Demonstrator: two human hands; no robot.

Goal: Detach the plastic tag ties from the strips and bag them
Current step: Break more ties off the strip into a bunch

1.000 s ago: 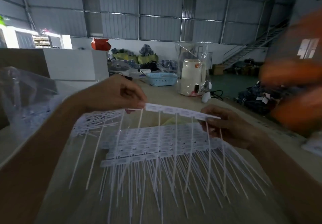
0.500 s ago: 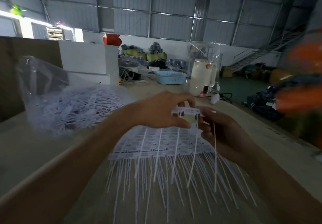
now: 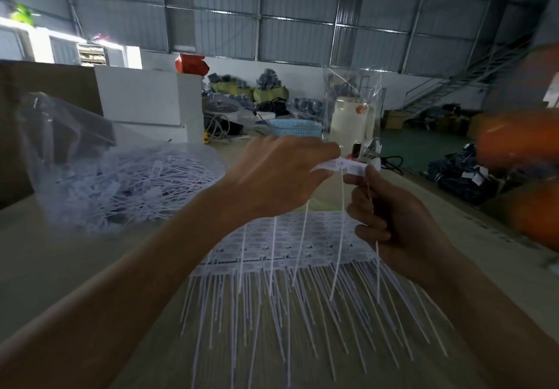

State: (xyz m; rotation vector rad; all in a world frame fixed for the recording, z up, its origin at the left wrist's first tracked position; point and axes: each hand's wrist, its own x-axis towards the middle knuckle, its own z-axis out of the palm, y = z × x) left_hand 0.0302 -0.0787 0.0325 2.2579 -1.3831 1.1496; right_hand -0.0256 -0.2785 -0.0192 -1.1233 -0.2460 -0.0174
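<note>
White plastic tag ties (image 3: pixel 302 267) look matt; the clear plastic bag (image 3: pixel 90 152) is glossy.

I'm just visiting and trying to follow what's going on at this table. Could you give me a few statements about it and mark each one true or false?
1. Both hands hold one short white plastic strip of tag ties above the table. True: the left hand pinches one end and the right hand the other.
2. The clear plastic bag on the left is empty. False: it holds a heap of loose white ties.
3. More white strips of tag ties lie flat on the table under the hands. True.
4. The light blue plastic basket sits right beside the hands. False: it stands far back on the table.
5. The right hand holds scissors. False: it holds only ties.
</note>
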